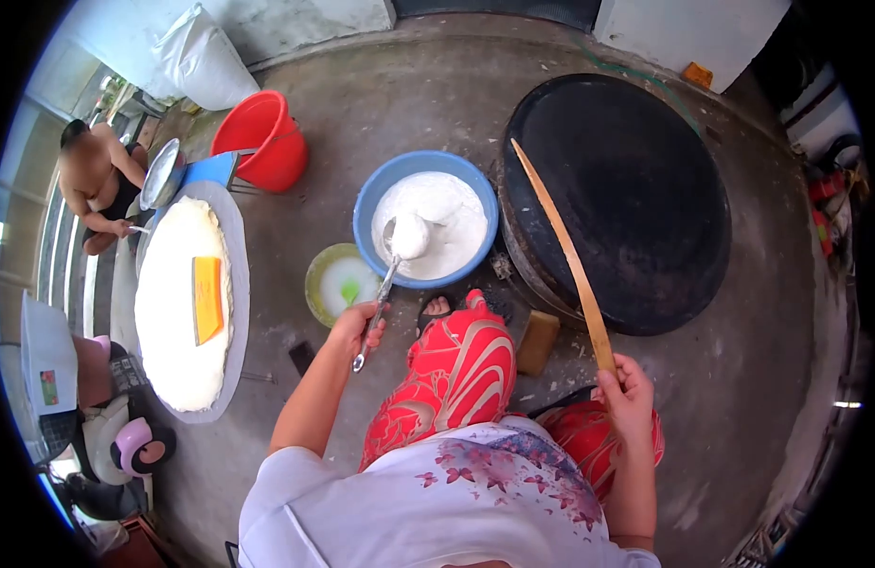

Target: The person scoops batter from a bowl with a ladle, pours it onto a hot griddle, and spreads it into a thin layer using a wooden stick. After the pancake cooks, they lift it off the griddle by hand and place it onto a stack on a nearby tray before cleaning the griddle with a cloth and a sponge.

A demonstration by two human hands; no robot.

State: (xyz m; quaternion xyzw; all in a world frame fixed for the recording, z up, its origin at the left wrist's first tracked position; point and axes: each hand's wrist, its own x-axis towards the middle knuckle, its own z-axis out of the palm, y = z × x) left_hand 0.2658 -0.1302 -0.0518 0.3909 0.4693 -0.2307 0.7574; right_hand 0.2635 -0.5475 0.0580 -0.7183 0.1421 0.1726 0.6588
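My left hand (355, 329) is closed round the handle of a metal ladle (387, 283). The ladle's bowl, heaped with white batter (412, 236), is over a blue basin (364, 210) of the same batter. In my right hand (625, 388) is the lower end of a long, slightly curved wooden spreader (572, 260). Its blade reaches up and left across a large round black griddle (646, 189), overlapping the left part of its dark surface in this view. No batter shows on the griddle.
Left of the basin sits a bowl of whitish liquid (314, 293). A red bucket (258, 142) stands behind it. At left, a round table (231, 379) holds a wide white sheet and an orange scraper (208, 301). A person (106, 180) sits beyond. A brick-like block (538, 343) lies by the griddle.
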